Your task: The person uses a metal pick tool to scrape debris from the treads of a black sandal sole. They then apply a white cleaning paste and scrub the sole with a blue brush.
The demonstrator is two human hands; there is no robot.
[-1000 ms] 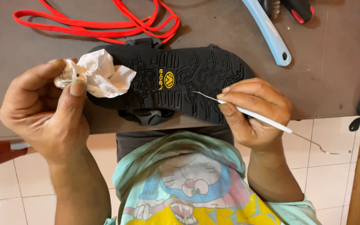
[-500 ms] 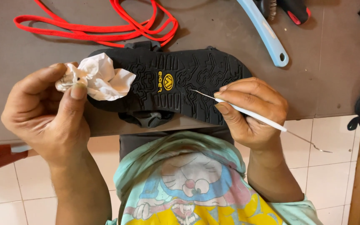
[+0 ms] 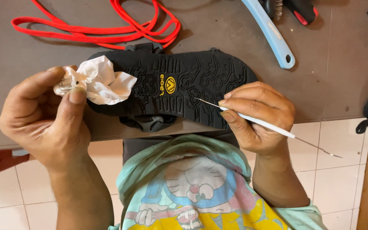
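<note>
**Sandal sole being picked at the table's near edge**

A black sandal (image 3: 171,87) is being kept sole-up on the grey table (image 3: 341,85), its long side running along the near edge; a strap buckle is hanging just over that edge at 6 o'clock. The sole is being shown as matte rubber, cut into blocky, angular tread grooves, with 1 small yellow round emblem at its middle.

The left hand (image 3: 43,123) is being held closed, a crumpled white tissue (image 3: 99,81) being pinched between thumb and fingers and pressed against the sandal's end at 9 o'clock. The right hand (image 3: 258,119) is being held closed around a thin white-handled pick (image 3: 260,122), gripped like a pen; its fine metal tip is being set into the tread at 3 o'clock of the emblem, while a second metal end is jutting out over the tiled floor (image 3: 333,179) toward 4 o'clock.

At 12 o'clock a looped red flat cord (image 3: 107,30) is lying just beside the sandal. At 1 o'clock a smooth pale-blue handle (image 3: 273,38) is resting well apart. Bare table is being left open at 2 o'clock and 3 o'clock.
</note>
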